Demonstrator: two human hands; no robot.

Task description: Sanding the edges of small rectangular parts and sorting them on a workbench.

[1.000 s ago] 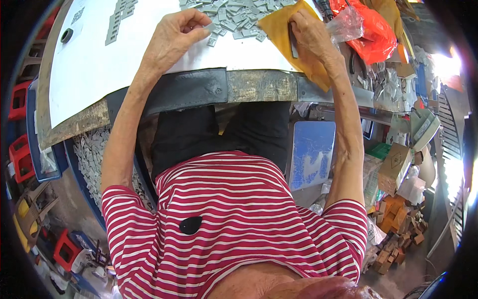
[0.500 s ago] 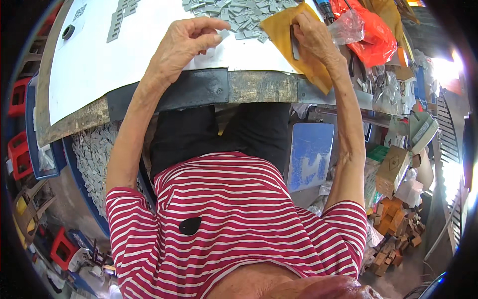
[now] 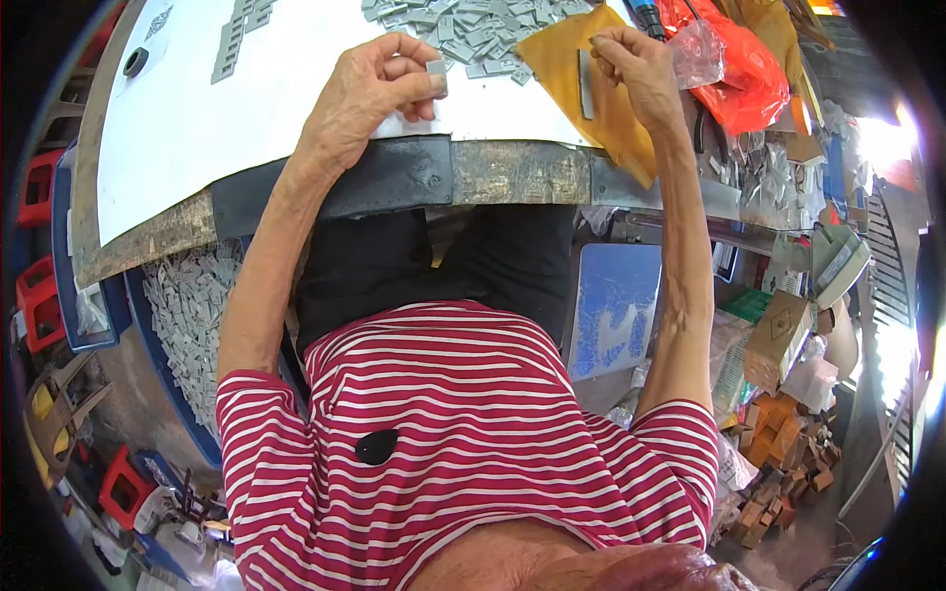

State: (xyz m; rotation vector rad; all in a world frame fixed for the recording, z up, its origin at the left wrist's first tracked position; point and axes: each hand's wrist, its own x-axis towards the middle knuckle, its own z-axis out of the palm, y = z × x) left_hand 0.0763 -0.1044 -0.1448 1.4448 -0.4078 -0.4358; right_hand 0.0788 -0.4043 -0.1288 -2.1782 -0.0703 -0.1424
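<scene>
Between the thumb and fingers of my left hand is a small flat grey piece, held upright above the white table sheet. My right hand is closed in a pinch over a yellow-brown sheet; whatever its fingertips hold, if anything, is too small to make out. A narrow dark grey strip lies on that brown sheet, just left of the right fingers. Beyond the hands spreads a loose heap of similar grey pieces.
Grey pieces stand in a stepped row at the far left, near a black ring. Right of my right hand lie a red plastic bag and clear wrapping. A blue bin of grey pieces sits below the table's left side.
My right hand has drawn back slightly to the right, off the dark strip, which now shows more fully. In my left hand the grey piece has turned upright.
</scene>
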